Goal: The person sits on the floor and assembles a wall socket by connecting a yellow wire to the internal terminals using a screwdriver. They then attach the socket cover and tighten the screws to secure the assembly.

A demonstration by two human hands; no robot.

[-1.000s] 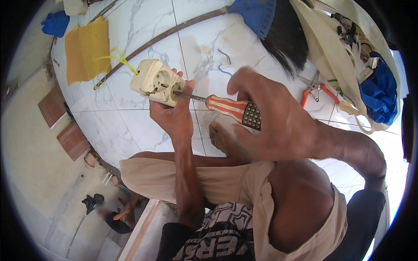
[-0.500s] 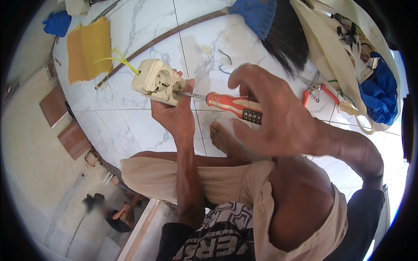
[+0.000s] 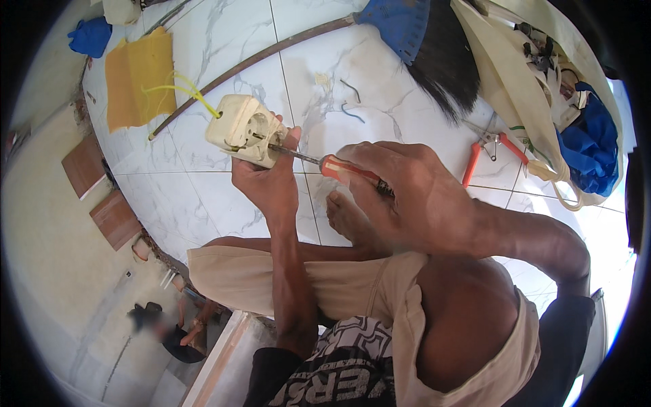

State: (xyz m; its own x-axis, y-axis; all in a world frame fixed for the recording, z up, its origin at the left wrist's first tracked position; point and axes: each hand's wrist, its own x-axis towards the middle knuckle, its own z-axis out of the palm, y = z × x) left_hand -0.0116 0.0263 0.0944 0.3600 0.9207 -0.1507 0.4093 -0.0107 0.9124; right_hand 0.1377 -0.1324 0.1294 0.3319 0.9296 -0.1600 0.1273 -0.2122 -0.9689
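A cream wall socket [image 3: 237, 125] with a round outlet is held up in my left hand [image 3: 268, 190], fingers wrapped round its underside and side. Yellow-green wires [image 3: 196, 93] stick out of its far left end. My right hand [image 3: 413, 197] is closed around the handle of a red screwdriver [image 3: 331, 165], covering most of that handle. The metal shaft reaches left, its tip at the right side of the socket by my left thumb. Whether the tip sits in a screw is hidden.
A long-handled broom [image 3: 400, 30] lies across the white tiles beyond my hands, beside a yellow cloth [image 3: 139, 81]. Red-handled pliers [image 3: 494, 146] and an open cream bag [image 3: 508, 74] are at right. Cut wire bits [image 3: 352, 114] lie mid-floor. Another person [image 3: 186, 339] is at lower left.
My right hand, loosely open around the screwdriver handle before, has closed on it and moved slightly lower. The socket stays nearly where it was.
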